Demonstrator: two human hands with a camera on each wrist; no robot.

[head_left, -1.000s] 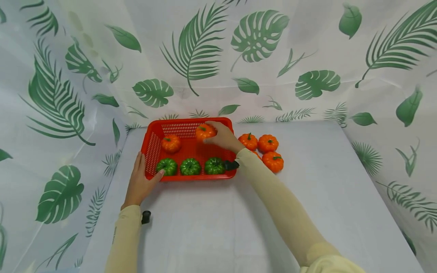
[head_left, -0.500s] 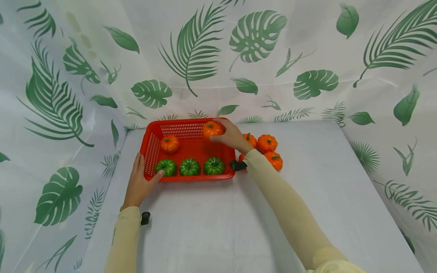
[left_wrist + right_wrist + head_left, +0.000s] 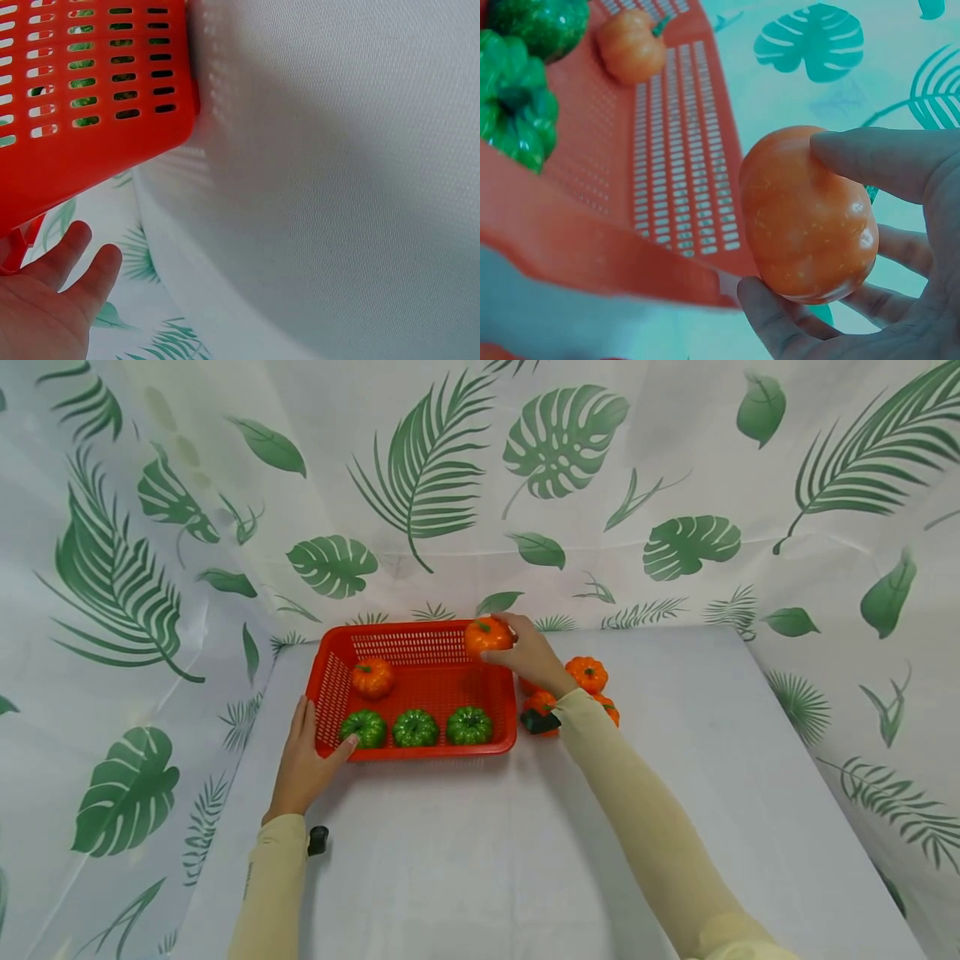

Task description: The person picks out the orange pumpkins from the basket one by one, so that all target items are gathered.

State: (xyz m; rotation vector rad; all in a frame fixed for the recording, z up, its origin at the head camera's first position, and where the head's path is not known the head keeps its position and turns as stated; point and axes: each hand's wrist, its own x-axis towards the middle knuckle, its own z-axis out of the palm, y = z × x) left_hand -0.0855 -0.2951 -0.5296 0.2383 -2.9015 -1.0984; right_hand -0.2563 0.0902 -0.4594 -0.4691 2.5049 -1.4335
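At its near left corner, my left hand (image 3: 306,768) rests against the red plastic basket (image 3: 435,755), thumb over the near rim and fingers along the outer left side. Two of its fingers (image 3: 94,277) look straight in the left wrist view. My right hand (image 3: 531,653) grips an orange mini pumpkin (image 3: 486,639) between thumb and fingers, above the basket's far right corner. The right wrist view shows the held pumpkin (image 3: 806,217) raised beside the rim. Inside the basket lie another orange pumpkin (image 3: 373,678) and three green pumpkins (image 3: 416,727) in a row.
Right of the basket, several orange pumpkins (image 3: 587,673) sit close together on the white table (image 3: 720,735), some partly hidden by my right arm. A leaf-printed curtain (image 3: 450,460) stands behind and at both sides. Each wrist carries a small black device (image 3: 318,840).
My right hand has moved rightward with the orange pumpkin, from over the middle of the basket to its far right corner. The left hand and the basket have stayed put.
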